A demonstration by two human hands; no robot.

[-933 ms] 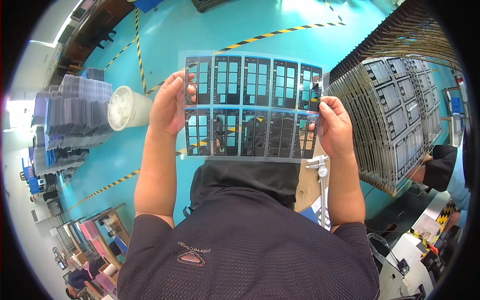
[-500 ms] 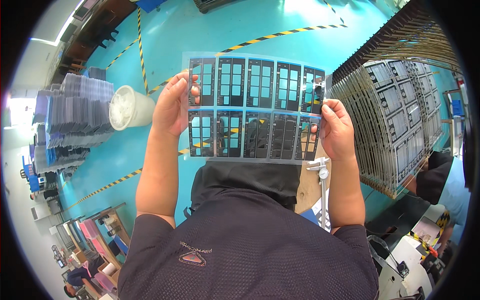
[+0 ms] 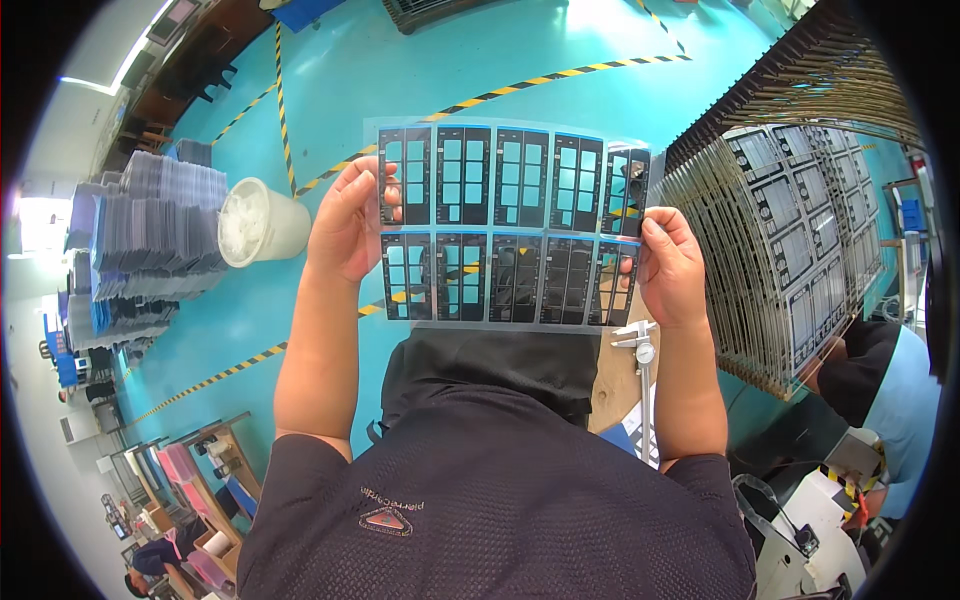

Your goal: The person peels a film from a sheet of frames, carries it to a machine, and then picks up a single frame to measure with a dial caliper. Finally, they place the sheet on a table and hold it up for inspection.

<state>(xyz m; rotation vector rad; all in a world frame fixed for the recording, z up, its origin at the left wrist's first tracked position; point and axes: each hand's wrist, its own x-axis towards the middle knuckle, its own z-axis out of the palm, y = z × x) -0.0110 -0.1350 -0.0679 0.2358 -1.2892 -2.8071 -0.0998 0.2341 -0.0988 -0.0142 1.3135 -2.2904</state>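
A clear plastic sheet [image 3: 463, 232] is stretched between my two hands in front of my chest. Two rows of black printed panels with see-through windows cover it, and the floor shows through. My left hand [image 3: 345, 222] pinches its left edge, thumb in front and fingers showing through from behind. At the right edge my right hand [image 3: 670, 262] grips it the same way, thumb on the near face. Just below my right hand, a dial caliper [image 3: 646, 390] lies on a brown board [image 3: 614, 372] beside my right forearm.
A metal drying rack [image 3: 775, 260] holding similar printed sheets stands close on the right, with a co-worker in light blue [image 3: 905, 420] next to it. To the left are a white bucket [image 3: 285, 222] and tall stacks of sheets [image 3: 165, 220]. Striped tape [image 3: 500, 95] marks the floor.
The sheet and both hands have dropped slightly and its top edge tilts a little differently. Both hands keep their grip. The co-worker at the right has shifted a little.
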